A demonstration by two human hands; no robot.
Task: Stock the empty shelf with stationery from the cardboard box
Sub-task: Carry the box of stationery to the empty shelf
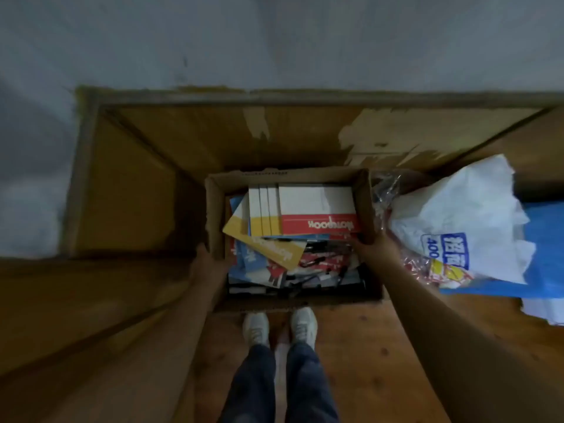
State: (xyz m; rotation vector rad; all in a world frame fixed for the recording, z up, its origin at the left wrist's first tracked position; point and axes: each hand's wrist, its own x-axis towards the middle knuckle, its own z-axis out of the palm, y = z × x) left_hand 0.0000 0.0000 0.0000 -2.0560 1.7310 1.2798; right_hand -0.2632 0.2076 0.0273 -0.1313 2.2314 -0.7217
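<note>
An open cardboard box (215,209) sits on the wooden floor just ahead of my feet. It is full of stationery: a fanned stack of white notebooks (314,206) with red and yellow bands lies on top, with a yellow notebook (274,254) and darker items below. My left hand (207,264) grips the box's left wall. My right hand (374,244) grips the right wall. Both fingers curl over the rim. A wooden shelf unit (128,184) lies beyond and left of the box, its compartment bare.
A white plastic bag (457,221) with blue print lies right of the box on a blue sheet (546,248), beside crinkled clear packaging (386,190). My legs and white shoes (279,326) stand at the box's near edge. A grey wall rises behind the shelf.
</note>
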